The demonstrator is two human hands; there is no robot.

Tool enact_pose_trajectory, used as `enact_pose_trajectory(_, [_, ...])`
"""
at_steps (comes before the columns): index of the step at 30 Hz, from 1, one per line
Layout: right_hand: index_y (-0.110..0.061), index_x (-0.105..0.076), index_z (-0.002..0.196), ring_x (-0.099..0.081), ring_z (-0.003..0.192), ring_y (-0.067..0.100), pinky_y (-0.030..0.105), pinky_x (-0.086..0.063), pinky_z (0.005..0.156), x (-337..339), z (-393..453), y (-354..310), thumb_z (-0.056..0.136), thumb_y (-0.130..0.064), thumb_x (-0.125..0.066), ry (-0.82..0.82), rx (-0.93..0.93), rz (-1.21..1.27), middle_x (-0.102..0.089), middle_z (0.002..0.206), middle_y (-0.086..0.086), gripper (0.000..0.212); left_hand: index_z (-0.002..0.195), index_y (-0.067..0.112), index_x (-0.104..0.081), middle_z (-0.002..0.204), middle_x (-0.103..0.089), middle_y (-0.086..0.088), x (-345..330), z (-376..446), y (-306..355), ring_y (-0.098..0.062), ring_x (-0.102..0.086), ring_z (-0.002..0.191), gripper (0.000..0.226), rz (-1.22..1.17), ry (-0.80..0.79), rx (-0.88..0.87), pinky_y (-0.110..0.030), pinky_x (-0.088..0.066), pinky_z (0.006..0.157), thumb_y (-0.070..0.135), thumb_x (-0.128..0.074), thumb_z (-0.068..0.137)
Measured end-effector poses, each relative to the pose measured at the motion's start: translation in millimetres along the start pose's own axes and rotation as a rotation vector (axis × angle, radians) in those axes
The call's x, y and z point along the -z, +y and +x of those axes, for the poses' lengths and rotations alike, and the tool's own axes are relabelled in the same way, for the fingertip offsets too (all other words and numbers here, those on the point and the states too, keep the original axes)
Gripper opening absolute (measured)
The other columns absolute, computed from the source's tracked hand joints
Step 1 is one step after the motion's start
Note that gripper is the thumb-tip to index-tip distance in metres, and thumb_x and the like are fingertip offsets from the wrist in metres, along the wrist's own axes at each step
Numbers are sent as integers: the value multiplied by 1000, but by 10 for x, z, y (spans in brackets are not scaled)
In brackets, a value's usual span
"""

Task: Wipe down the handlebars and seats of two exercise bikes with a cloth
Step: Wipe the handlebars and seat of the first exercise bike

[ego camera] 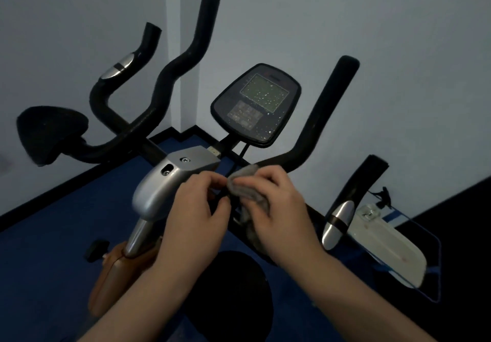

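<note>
Partly hidden behind both hands (233, 208): the grey cloth (248, 190). At 6 o'clock, seat (233, 288) covered by forearms; console (256, 102) markings unreadable.

One dim head view looks forward and down, close over the handlebars (313, 139), seemingly toward a corner.

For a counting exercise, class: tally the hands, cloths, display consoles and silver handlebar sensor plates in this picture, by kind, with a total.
Hands: 2, left hand and right hand
cloth: 1
display console: 1
silver sensor plates: 2
Total: 6
</note>
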State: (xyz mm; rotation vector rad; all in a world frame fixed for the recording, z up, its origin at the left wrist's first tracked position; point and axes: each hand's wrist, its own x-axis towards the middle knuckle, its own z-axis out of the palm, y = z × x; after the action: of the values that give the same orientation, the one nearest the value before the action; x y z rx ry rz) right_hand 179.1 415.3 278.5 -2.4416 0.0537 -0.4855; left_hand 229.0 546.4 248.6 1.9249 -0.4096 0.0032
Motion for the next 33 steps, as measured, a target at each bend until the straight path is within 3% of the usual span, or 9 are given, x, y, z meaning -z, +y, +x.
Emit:
enact_pose_trajectory(5, [-22,-67,106,-51,83,2,2,-39,72,509,459,275,89,-10,-58,261,-42,-79,-45,99,-23,23,103,33,-60,97,-55,13,-150,323,191,-12,-52,97,17,160,-54,-103,-32,-44,83,31,-56,87])
enact_pose_trajectory(7, [-18,-67,108,-55,82,11,14,-46,71,453,523,278,92,-10,-55,324,-114,-104,-46,102,-21,21,104,30,-62,98,-55,10,-273,453,304,-13,-47,97,16,225,-78,-118,-27,-34,79,29,-55,90])
enact_pose_trajectory(9, [-17,-67,107,-55,88,16,22,-48,73,314,394,291,89,-4,-57,300,-62,-197,-49,106,-7,24,101,28,-64,95,-55,10,-365,535,383,-13,-44,93,14,240,-84,-113,-25,-29,74,27,-53,91])
enact_pose_trajectory(13, [-28,-68,104,-50,83,-3,2,-39,74,600,457,447,88,-8,-60,146,2,-105,-45,100,-14,27,96,27,-63,85,-51,13,-460,586,443,-12,-41,86,12,238,-69,-109,-27,-29,70,27,-51,93])
enact_pose_trajectory(18, [-23,-63,105,-52,86,11,23,-49,72,691,694,509,87,-2,-57,285,-17,-227,-45,109,-5,28,96,23,-63,93,-59,5,-653,674,611,-21,-51,94,14,255,-69,-95,-44,-45,84,28,-51,93])
enact_pose_trajectory(21, [-26,-64,100,-51,81,0,11,-44,70,753,567,604,87,-6,-59,151,-17,-101,-45,105,-12,25,95,23,-61,90,-58,7,-762,682,645,-19,-49,91,13,279,-16,-91,-46,-44,83,29,-49,94])
enact_pose_trajectory(26, [-28,-68,105,-50,87,1,13,-48,74,1418,969,526,84,-24,-66,503,211,-111,-47,105,-10,21,92,28,-60,83,-55,15,-808,649,589,-13,-49,86,15,337,90,-145,-36,-45,72,37,-47,93])
enact_pose_trajectory(30, [-24,-68,112,-55,100,14,30,-50,83,1535,1355,486,87,-28,-66,282,199,-217,-56,112,-3,26,92,31,-60,81,-52,19,-794,653,536,-6,-47,85,14,321,65,-146,-22,-35,62,38,-48,93])
enact_pose_trajectory(33, [-18,-68,114,-59,91,10,16,-46,84,1462,1253,602,87,-17,-66,387,158,-97,-63,103,0,27,88,34,-59,80,-54,19,-794,660,522,-3,-45,82,12,310,67,-134,-15,-30,59,39,-49,91])
